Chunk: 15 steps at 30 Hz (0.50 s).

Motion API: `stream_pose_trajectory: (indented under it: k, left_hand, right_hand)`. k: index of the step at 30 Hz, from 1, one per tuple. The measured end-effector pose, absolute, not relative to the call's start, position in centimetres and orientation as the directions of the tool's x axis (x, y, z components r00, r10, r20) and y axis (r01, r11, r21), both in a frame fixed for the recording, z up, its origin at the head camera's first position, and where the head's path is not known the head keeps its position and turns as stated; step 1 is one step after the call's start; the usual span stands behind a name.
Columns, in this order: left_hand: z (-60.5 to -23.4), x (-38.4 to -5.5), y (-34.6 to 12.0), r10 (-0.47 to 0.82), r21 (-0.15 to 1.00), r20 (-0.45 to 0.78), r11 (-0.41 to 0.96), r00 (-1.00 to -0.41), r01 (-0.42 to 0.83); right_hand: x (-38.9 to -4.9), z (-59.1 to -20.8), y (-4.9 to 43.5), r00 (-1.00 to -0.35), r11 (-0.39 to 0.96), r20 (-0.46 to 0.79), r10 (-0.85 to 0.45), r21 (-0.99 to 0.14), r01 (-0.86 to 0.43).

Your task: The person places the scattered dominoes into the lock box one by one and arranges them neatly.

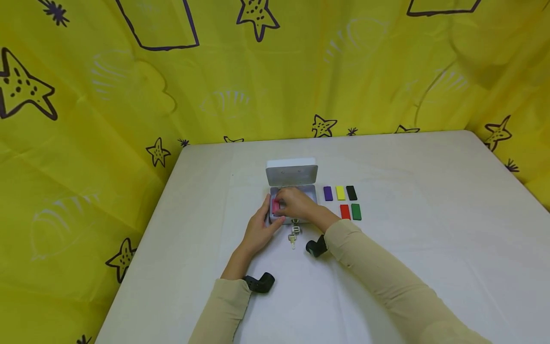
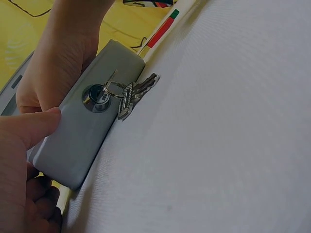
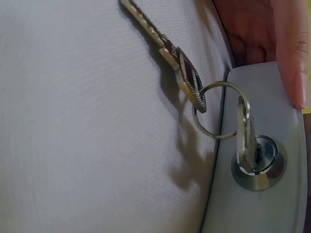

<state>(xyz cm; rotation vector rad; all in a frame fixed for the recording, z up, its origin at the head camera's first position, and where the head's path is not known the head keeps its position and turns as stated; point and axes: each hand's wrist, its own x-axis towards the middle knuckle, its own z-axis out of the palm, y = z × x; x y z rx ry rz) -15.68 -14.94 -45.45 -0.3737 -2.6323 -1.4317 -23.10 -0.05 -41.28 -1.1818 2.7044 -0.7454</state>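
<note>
A small grey-white cash box (image 1: 310, 192) stands on the table with its lid (image 1: 292, 175) raised. My left hand (image 1: 258, 231) grips its left front corner, thumb on the front face and fingers along the side. Inside the box, at its left end, my right hand (image 1: 296, 204) pinches a pink block (image 1: 276, 207) between thumb and fingers. The fingertips of that hand are hidden in both wrist views. One key (image 3: 246, 141) sits in the front lock (image 3: 272, 162), and a second key (image 3: 180, 73) hangs from its ring onto the cloth.
Right of the box lie a purple block (image 1: 328, 193), a yellow block (image 1: 340, 193) and a black block (image 1: 351, 193). Nearer are a red block (image 1: 345, 212) and a green block (image 1: 356, 211). Behind the white-covered table (image 1: 421, 191) hangs a yellow curtain (image 1: 292, 71).
</note>
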Motion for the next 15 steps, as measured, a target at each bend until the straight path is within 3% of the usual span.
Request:
stream_pose_trajectory:
  k: [15]
  left_hand:
    - [-45.47,-15.68,-14.93,0.157,0.809,0.234,0.515,-0.959,0.282]
  right_hand:
    - [-23.05,-40.96,0.31,-0.714,0.596,0.077,-0.696,-0.493,-0.634]
